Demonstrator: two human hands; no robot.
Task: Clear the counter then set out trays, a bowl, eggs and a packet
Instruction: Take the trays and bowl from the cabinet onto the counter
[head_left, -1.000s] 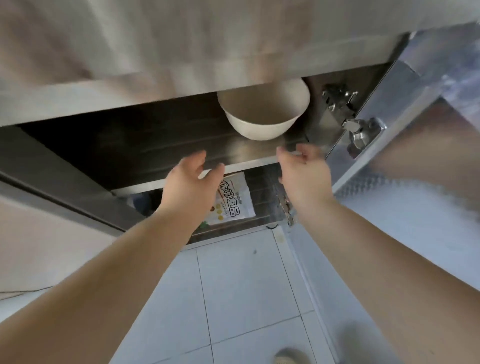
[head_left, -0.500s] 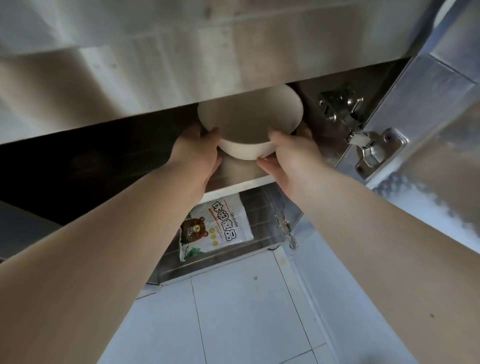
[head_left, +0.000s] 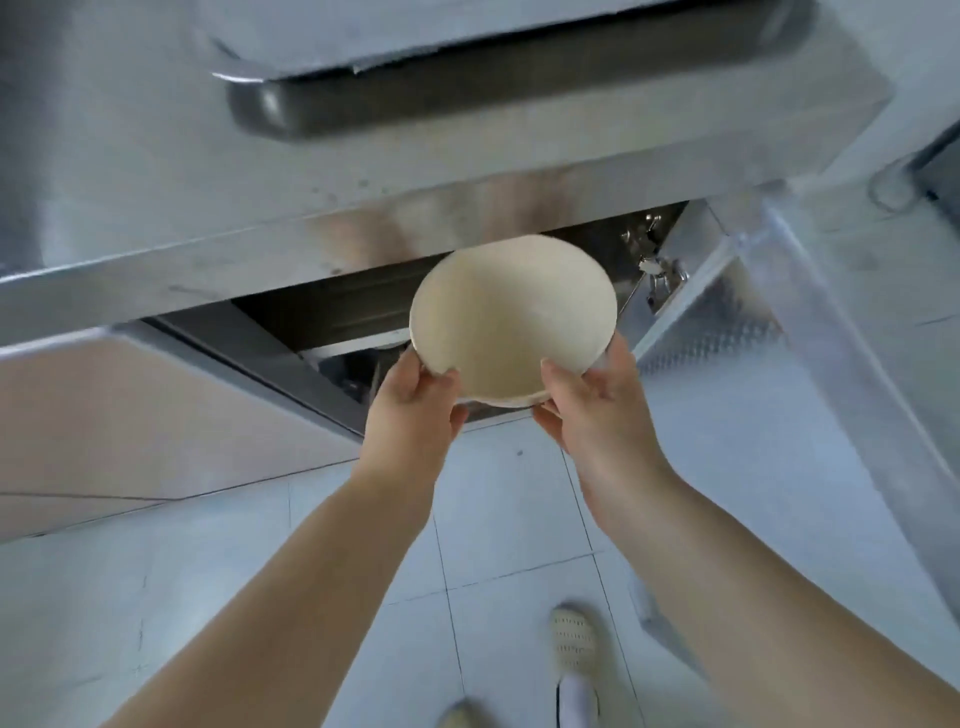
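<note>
The bowl (head_left: 511, 317) is off the cabinet shelf where it sat a second ago and now hangs in the air in front of the open cabinet, below the counter (head_left: 363, 228) edge, tilted so its inside shows; the left hand (head_left: 413, 415) and right hand (head_left: 597, 410), empty and reaching before, now grip its near rim from either side; the view takes in the counter top and a tray (head_left: 493, 98) on it; the packet is out of sight.

Single head-worn wide-angle view, facing forward and steeply down. Bench (head_left: 260, 208) edge upper frame, close. Floor (head_left: 519, 519) lower frame. No second view.
</note>
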